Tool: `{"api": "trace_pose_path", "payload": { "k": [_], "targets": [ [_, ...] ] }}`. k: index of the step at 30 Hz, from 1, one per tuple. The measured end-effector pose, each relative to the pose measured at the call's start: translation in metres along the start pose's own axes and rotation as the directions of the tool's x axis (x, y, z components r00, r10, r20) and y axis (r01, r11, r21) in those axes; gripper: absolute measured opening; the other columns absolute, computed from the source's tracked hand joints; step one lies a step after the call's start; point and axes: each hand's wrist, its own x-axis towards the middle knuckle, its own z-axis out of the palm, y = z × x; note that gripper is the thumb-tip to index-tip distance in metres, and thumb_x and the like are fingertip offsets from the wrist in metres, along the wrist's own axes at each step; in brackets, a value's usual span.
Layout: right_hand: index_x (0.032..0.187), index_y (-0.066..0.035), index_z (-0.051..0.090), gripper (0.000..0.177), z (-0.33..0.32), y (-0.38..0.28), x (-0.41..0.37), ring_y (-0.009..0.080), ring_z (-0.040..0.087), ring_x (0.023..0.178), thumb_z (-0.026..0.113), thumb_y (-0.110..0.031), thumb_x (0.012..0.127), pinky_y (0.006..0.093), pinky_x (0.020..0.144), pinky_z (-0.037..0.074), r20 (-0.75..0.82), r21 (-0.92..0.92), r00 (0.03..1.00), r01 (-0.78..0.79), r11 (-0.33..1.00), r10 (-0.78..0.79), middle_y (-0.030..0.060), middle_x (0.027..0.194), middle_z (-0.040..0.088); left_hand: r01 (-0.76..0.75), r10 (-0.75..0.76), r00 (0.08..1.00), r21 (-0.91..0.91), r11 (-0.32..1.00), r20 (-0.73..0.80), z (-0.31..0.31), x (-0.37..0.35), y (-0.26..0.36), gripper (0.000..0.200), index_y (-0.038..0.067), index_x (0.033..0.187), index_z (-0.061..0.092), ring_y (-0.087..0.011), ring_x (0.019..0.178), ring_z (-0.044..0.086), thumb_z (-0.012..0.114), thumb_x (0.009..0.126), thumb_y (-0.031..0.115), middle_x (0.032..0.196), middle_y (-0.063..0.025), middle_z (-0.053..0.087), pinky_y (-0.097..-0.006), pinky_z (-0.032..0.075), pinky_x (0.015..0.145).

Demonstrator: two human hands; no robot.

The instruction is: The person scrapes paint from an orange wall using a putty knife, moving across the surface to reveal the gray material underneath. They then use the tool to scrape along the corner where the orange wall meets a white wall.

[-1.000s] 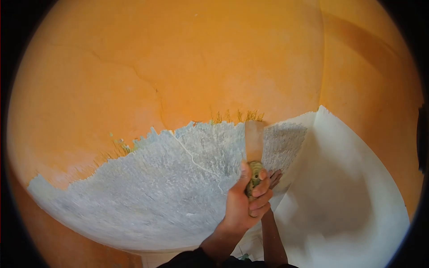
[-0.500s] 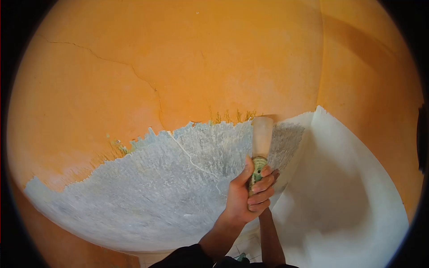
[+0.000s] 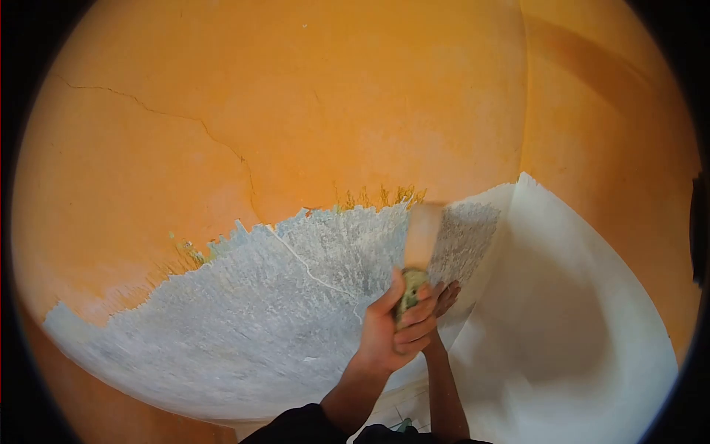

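My left hand (image 3: 388,322) is wrapped around the mottled green handle (image 3: 411,290) of a scraper, thumb along its left side. The scraper's wide flat blade (image 3: 423,233) points up the wall, its tip close to the ragged edge between orange paint (image 3: 355,111) and the bared grey surface (image 3: 244,325). Partly behind the left hand is my right hand (image 3: 447,298), fingers stretched out over the grey surface near the corner, its palm hidden. Dark scraped tufts of paint (image 3: 381,197) line the edge just left of the blade.
A thin crack (image 3: 211,133) runs down the orange paint and goes on as a pale line (image 3: 310,272) across the grey. At right, the adjoining wall (image 3: 562,325) is whitish below and orange above. Floor tiles (image 3: 403,407) show at the bottom.
The scraper has moved slightly down and left, its blade now tilting a little to the right. More of the right hand's fingers shows beside the left hand. The view has shifted slightly.
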Motion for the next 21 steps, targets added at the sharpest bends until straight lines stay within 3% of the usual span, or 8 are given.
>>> {"api": "trace_pose_path", "payload": {
  "k": [6, 9, 13, 15, 18, 21],
  "targets": [
    [0.146, -0.004, -0.011, 0.087, 0.01, 0.012, -0.004, 0.0493, -0.026, 0.133, 0.049, -0.037, 0.092, 0.0624, 0.101, -0.017, 0.023, -0.078, 1.0, 0.001, 0.997, 0.0, 0.031, 0.146, -0.024, -0.022, 0.023, 0.999, 0.021, 1.0, -0.037, 0.001, -0.001, 0.001, 0.048, 0.004, 0.093, 0.047, -0.0066, 0.039, 0.031, 0.033, 0.098, 0.05, 0.064, -0.0013, 0.041, -0.0195, 0.026, 0.031],
    [0.146, -0.004, -0.011, 0.087, 0.001, 0.004, 0.0, 0.0494, -0.026, 0.133, 0.048, -0.04, 0.093, 0.0625, 0.102, -0.017, -0.009, 0.073, 1.0, 0.023, 0.997, -0.023, 0.0304, 0.146, -0.024, -0.03, 0.031, 0.999, 0.052, 0.998, -0.023, 0.002, 0.004, -0.001, 0.048, 0.004, 0.093, 0.047, -0.0066, 0.039, 0.031, 0.033, 0.098, 0.05, 0.064, -0.001, 0.041, -0.0195, 0.026, 0.032],
    [0.146, -0.004, -0.01, 0.086, 0.0, 0.002, 0.001, 0.0499, -0.025, 0.133, 0.046, -0.042, 0.093, 0.0629, 0.102, -0.016, 0.077, 0.041, 0.996, -0.037, 0.998, 0.034, 0.03, 0.147, -0.024, -0.034, 0.034, 0.999, 0.008, 0.999, -0.008, 0.004, 0.01, -0.005, 0.048, 0.004, 0.093, 0.047, -0.0064, 0.04, 0.031, 0.033, 0.098, 0.051, 0.063, -0.0004, 0.04, -0.0195, 0.026, 0.032],
    [0.147, -0.004, -0.009, 0.087, -0.015, -0.011, 0.002, 0.0498, -0.025, 0.134, 0.047, -0.043, 0.093, 0.0629, 0.102, -0.016, 0.068, 0.14, 0.997, -0.042, 0.989, 0.033, 0.0299, 0.147, -0.024, -0.034, 0.034, 0.999, 0.001, 0.999, -0.002, -0.002, -0.004, -0.006, 0.048, 0.005, 0.093, 0.047, -0.0061, 0.039, 0.031, 0.033, 0.098, 0.051, 0.063, -0.0003, 0.04, -0.0195, 0.026, 0.031],
    [0.147, -0.004, -0.009, 0.087, -0.001, 0.001, 0.001, 0.0502, -0.024, 0.134, 0.047, -0.045, 0.092, 0.063, 0.102, -0.016, 0.04, -0.084, 0.999, 0.008, 0.996, -0.004, 0.0302, 0.147, -0.023, -0.067, 0.071, 0.996, 0.082, 0.994, -0.046, 0.003, 0.008, -0.004, 0.049, 0.005, 0.093, 0.047, -0.0056, 0.039, 0.031, 0.033, 0.097, 0.051, 0.063, -0.0002, 0.041, -0.0192, 0.025, 0.03],
    [0.147, -0.004, -0.009, 0.087, -0.023, -0.015, 0.005, 0.0509, -0.024, 0.133, 0.046, -0.044, 0.093, 0.0635, 0.101, -0.016, 0.082, 0.186, 0.997, -0.021, 0.982, 0.006, 0.0309, 0.147, -0.022, -0.059, 0.065, 0.995, 0.079, 0.995, -0.077, 0.003, -0.002, -0.008, 0.049, 0.005, 0.093, 0.047, -0.0052, 0.039, 0.031, 0.032, 0.098, 0.051, 0.064, -0.0003, 0.041, -0.0187, 0.025, 0.029]
  ]
}}
